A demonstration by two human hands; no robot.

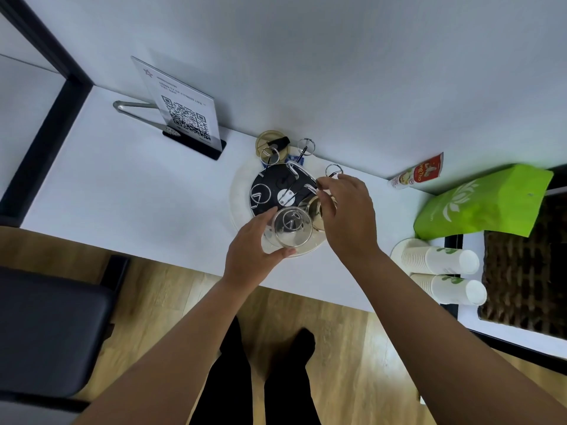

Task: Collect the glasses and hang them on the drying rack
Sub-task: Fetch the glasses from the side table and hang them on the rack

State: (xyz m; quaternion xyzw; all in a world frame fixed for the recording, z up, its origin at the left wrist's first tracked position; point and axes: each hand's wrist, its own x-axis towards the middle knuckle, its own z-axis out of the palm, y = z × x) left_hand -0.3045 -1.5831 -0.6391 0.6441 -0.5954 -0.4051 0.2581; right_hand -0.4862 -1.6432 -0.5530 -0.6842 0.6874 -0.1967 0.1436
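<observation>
— What's the left hand (250,251) doing with that clear glass (290,230)?

— Its grip is wrapped round the side, thumb near the tabletop's (122,185) front edge, fingers on the far side. The glass is mouth-down over the front of the drying rack (277,188) — I'd guess so it slips onto a prong and drains.

— And the right hand (343,214)?

— Fingers curled loosely over an amber-tinted glass (314,211) just beside the clear one. Whether that grip is truly closed on it, I can't tell; the hand hides the contact.

— Why there?

— The rack sits on a round pale tray (237,191) near the tabletop's back edge, wire loops sticking up — several look free, so both glasses probably go on neighbouring prongs.
</observation>
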